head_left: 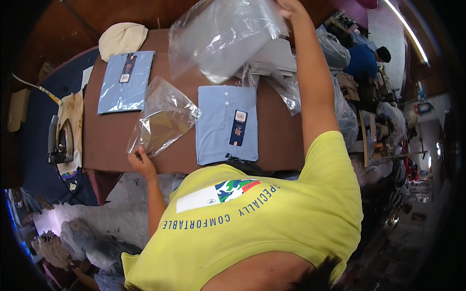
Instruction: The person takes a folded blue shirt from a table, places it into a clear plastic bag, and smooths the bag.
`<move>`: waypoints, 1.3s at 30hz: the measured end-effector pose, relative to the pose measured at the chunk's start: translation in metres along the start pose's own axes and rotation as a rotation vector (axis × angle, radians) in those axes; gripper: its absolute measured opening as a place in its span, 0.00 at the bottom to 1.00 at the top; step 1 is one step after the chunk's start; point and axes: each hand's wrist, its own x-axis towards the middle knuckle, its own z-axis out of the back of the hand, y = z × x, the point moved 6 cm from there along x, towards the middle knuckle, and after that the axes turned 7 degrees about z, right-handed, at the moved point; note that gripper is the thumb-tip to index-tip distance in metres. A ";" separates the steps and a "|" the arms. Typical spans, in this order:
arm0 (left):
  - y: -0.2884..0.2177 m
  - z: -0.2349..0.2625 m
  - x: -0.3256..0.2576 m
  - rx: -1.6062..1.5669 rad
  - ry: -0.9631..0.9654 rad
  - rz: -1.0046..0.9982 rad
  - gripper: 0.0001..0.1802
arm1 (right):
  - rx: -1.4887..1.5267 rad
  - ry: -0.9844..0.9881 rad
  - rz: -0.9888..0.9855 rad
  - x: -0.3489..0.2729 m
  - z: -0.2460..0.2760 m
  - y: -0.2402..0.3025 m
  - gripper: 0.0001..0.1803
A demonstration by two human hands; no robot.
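A small clear plastic bag lies slantwise over the brown table, its near corner pinched between the thumb and fingers of my left hand. My arm reaches far out on the other side, where my right hand is closed on the edge of a large clear plastic bag, partly cut off by the picture's top. Between my arms rests a folded light-blue shirt with a dark tag and white buttons. Farther left is another folded blue shirt, inside shiny clear plastic.
The brown-covered table stretches before me. A cream cloth bundle sits at its far left. An iron stands on a scorched cloth at the left. More plastic and pale sheets lie at the far right. A person in blue is beyond.
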 end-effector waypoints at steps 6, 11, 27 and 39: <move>-0.002 -0.003 -0.001 0.058 0.017 0.015 0.13 | -0.001 -0.286 -0.118 -0.033 0.169 -0.060 0.13; 0.010 -0.007 -0.001 0.198 0.027 -0.034 0.16 | -0.652 -0.812 -0.194 -0.127 0.248 -0.113 0.23; 0.006 -0.014 0.001 0.181 0.035 -0.040 0.15 | -0.703 -0.081 -0.286 -0.208 0.136 -0.149 0.46; -0.072 -0.039 0.006 -0.118 0.107 0.117 0.26 | -1.080 -0.202 -0.390 -0.212 0.123 -0.234 0.36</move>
